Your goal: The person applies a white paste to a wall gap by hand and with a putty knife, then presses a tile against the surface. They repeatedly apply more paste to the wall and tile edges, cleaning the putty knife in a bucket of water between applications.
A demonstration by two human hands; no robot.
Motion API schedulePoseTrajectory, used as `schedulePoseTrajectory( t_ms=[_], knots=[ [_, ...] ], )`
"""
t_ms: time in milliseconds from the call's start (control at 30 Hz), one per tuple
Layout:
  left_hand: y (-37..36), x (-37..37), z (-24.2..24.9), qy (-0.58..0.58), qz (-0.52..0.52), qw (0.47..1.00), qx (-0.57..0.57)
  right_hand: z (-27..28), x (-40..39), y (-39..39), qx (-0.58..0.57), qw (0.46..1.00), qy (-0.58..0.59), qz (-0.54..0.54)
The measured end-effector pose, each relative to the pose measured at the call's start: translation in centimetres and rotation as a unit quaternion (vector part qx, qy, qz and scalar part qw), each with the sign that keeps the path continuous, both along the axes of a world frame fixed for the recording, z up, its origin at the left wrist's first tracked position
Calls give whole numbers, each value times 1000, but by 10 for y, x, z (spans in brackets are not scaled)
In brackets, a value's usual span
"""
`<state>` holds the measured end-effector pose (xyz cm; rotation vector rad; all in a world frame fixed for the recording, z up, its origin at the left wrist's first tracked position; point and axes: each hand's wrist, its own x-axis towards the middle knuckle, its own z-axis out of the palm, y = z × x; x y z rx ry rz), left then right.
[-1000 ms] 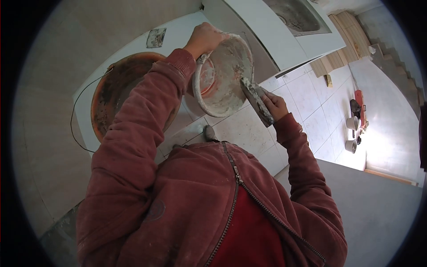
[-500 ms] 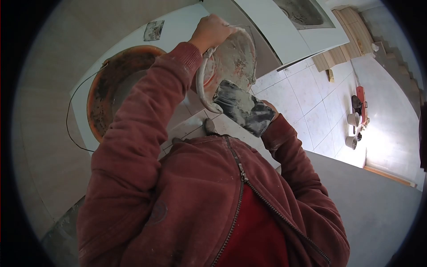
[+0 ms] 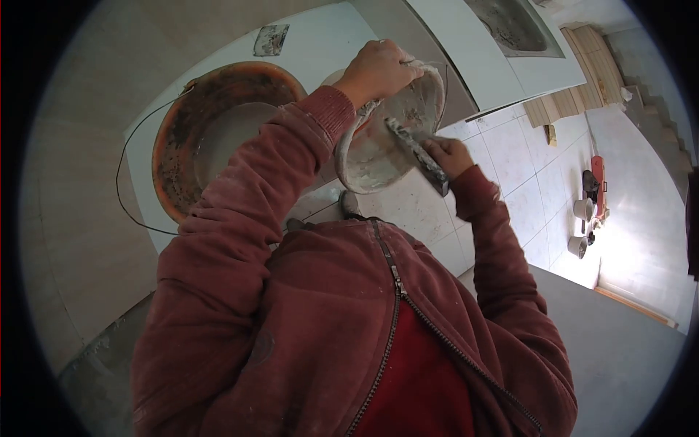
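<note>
A plaster-smeared bucket (image 3: 375, 156) is held tilted, its mouth toward me. My left hand (image 3: 382, 69) is closed around its upper rim, fingers at the edge. In front of the mouth, my right hand (image 3: 445, 154) grips a dark, flat float (image 3: 419, 155) streaked with whitish plaster and seen nearly edge-on. The tip of the float overlaps the bucket's inside. Left of these stands a large orange tub (image 3: 166, 156) with a stained inner wall, pale liquid at the bottom and a wire handle; my left sleeve covers part of it.
The tub rests on a white counter (image 3: 320, 36), where a small smeared square plate (image 3: 271, 40) also lies. A sink (image 3: 513, 29) is set in the counter at the top right. Tiled floor (image 3: 510, 156) extends right, with pots (image 3: 579, 246) and a red object (image 3: 598, 178) by the wall.
My left hand has shifted the bucket slightly right and down. My right hand has turned the float from broad face toward me to nearly edge-on, raising it to the bucket's mouth.
</note>
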<state>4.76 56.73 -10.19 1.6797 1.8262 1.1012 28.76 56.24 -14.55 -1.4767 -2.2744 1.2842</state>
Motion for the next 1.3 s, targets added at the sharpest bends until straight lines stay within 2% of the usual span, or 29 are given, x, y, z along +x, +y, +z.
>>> schedulePoseTrajectory(
  t_ms=[67, 167, 200, 267, 300, 367, 500, 567, 600, 633, 667, 700, 733, 767, 800, 833, 867, 900, 933, 1000, 1067, 1133, 1167, 1233, 1267, 1300],
  knots=[
    [-6, 1, 4, -13, -7, 1000, -11, 5, 4, -3, 42, 997, -57, 31],
    [-12, 2, 8, -44, -20, 999, -15, -20, 3, -30, -62, 997, -48, -1],
    [-12, 3, 6, -36, -5, 999, 12, -13, -4, -40, -82, 996, -25, -8],
    [-14, 4, 0, -26, 8, 999, 33, -38, 0, -50, -207, 970, 107, -70],
    [-13, 1, 0, -27, 9, 999, 36, -37, -4, -54, -209, 969, 108, -71],
    [-15, -1, -3, -29, 7, 999, 32, -34, -4, -69, -354, 887, 266, -130],
    [-17, -9, -4, -16, 26, 999, 32, -39, -12, -84, -397, 855, 309, -126],
    [-18, -13, -4, -14, 29, 999, 33, -45, -18, -84, -479, 802, 344, -98],
    [-18, -14, -4, -8, 23, 999, 34, -45, -24, -82, -478, 801, 347, -97],
    [-17, -14, -4, -4, 17, 999, 37, -39, -33, -78, -333, 877, 345, -13],
    [-16, -14, -4, -2, 13, 999, 40, -34, -42, -71, -174, 925, 331, 70],
    [-16, -15, -4, 13, 12, 999, 42, -26, -53, -63, -8, 940, 305, 152],
    [-18, -14, -2, 29, 13, 999, 43, -22, -60, -57, 157, 922, 268, 230],
    [-19, -14, -1, 31, 14, 999, 42, -19, -63, -57, 313, 874, 223, 298],
    [-21, -14, 4, 19, 13, 999, 27, -23, -36, -51, -19, 935, 314, 163],
    [-22, -14, 6, 6, 11, 1000, 10, -27, -9, -48, -350, 864, 362, 6],
    [-22, -14, 4, 8, 9, 1000, 10, -21, -9, -51, -350, 863, 364, 5],
    [-19, -14, 0, 5, 15, 1000, 5, -7, -10, -51, -123, 968, 196, 92],
    [-19, -14, 2, 0, 23, 1000, 0, 5, -12, -51, 115, 978, 8, 172],
    [-22, -14, 8, -3, 4, 1000, 12, 20, -16, -78, 164, 958, -83, 221],
    [-25, -16, 8, -4, -15, 1000, 19, 32, -3, -90, 158, 957, -41, 241],
    [-25, -16, 2, -11, -2, 1000, 28, 47, 19, -88, -56, 964, 85, 245],
    [-25, -16, 2, -12, -3, 1000, 28, 48, 26, -84, -56, 964, 84, 245],
    [-27, -12, 5, -25, 1, 1000, 6, 45, 34, -73, -165, 984, 46, 54],
    [-28, -10, 5, -26, 0, 1000, 7, 29, 31, -62, -154, 976, 156, -3],
    [-28, -8, 4, -28, -2, 1000, 7, 17, 21, -54, -112, 976, 184, -41]
  ],
)
